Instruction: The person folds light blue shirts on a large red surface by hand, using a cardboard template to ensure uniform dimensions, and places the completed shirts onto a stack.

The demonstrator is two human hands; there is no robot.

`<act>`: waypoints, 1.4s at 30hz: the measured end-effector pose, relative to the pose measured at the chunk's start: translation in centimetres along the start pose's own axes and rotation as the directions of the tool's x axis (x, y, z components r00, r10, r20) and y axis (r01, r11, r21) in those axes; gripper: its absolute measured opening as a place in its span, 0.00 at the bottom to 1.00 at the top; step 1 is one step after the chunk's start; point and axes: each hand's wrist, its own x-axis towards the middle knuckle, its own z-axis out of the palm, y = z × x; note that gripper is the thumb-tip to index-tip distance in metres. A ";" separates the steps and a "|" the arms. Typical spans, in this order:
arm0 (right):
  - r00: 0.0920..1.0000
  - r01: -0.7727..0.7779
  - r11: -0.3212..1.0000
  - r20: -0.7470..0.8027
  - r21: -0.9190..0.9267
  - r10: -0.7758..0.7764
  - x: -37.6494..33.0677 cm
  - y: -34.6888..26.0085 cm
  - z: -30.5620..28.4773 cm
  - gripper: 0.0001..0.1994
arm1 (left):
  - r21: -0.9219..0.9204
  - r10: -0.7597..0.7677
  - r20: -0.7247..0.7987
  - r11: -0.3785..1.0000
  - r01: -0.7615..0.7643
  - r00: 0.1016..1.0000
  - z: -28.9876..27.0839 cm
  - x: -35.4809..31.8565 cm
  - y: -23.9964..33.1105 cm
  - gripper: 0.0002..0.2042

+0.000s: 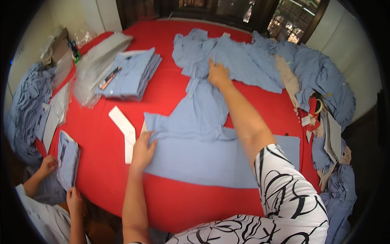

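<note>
A light blue shirt [199, 107] lies spread on the red-covered table, its lower part over a flat, smooth blue panel [195, 162]. At the left edge of that cloth rests my left hand [142, 152], thumb apart from the fingers. My right hand [219, 75] reaches far across and lies on the blue cloth near the top, index finger stretched out; its other fingers are partly hidden. Beyond it, a second crumpled blue garment [243, 57] spreads to the right. Close to my left hand is a white angled template [124, 130].
Folded shirts [130, 75] are stacked at the back left beside clear plastic bags [99, 57]. At the lower left, a co-worker's hands [73, 199] hold a folded shirt [68, 160]. Blue garments pile up at left [28, 110] and right [325, 77], with a tape roll [319, 106].
</note>
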 end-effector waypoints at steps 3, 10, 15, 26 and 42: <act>0.998 0.043 0.994 0.051 -0.097 -0.038 1.5 0.1 -1.3 0.16 | -0.023 0.057 -0.037 0.998 -0.057 0.998 0.6 0.4 0.1 0.17; 0.838 0.546 0.781 -0.211 0.303 -0.504 -11.7 -4.6 -15.4 0.11 | -0.019 0.022 -0.077 1.000 -0.024 0.997 0.6 0.6 -0.9 0.15; 0.760 0.610 0.687 -0.045 0.395 -0.649 -27.9 2.7 -19.5 0.16 | 0.041 0.048 -0.107 0.998 -0.044 0.993 1.3 1.1 -0.2 0.13; 0.895 0.431 0.828 -0.287 0.359 -0.341 -36.6 7.6 -16.5 0.16 | 0.052 0.140 -0.232 0.990 -0.131 0.963 2.2 0.1 -1.3 0.11; 0.998 -0.039 0.715 -0.012 0.698 0.066 -42.3 11.0 -16.1 0.12 | -0.155 0.141 -0.175 0.974 -0.168 0.974 2.2 0.1 -2.1 0.13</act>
